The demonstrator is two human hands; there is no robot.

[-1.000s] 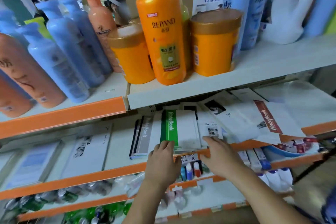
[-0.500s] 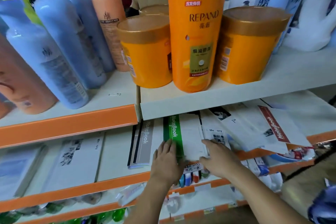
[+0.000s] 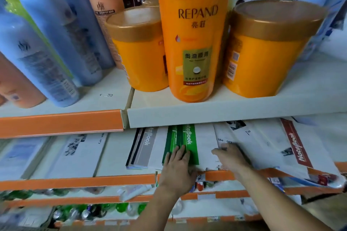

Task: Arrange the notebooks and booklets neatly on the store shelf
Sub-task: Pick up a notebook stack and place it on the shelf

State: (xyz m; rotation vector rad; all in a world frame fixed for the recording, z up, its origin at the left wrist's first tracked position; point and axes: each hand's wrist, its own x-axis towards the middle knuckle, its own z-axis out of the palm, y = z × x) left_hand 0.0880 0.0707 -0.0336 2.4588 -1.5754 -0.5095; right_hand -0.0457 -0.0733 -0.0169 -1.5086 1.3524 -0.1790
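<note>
While I lean in toward the middle shelf (image 3: 75, 181), my left hand (image 3: 177, 170) lies flat on the green-spine notebooks (image 3: 187, 142). Its fingers are straight and close together, and they press on the green strip where "NoteBook" is printed. It does not grip anything. My right hand (image 3: 231, 157) is just beside it, to the right. Its fingers are stretched out toward the left and rest on the white "Memory" booklet (image 3: 223, 138), near the border with the white cover of the green notebooks. I cannot see the thumb of this hand, so I cannot tell if it goes under a cover.

The green notebooks lie at the front of the shelf, and two green spines show, a little shifted from each other. Just to their left is a stack of gray-spine notebooks (image 3: 144, 146), with dark edges that fan out. To the right of my right hand several white booklets overlap at an angle. A red-spine notebook (image 3: 296, 146) lies on top of them, and its corner hangs over the orange front edge. Further left, more white booklets (image 3: 84, 152) lie flat on the shelf.

On the shelf above stands an orange REPAND bottle (image 3: 191, 43) between two orange tubs (image 3: 268, 52) with brown lids. Blue bottles (image 3: 56, 43) stand to the left of them.
</note>
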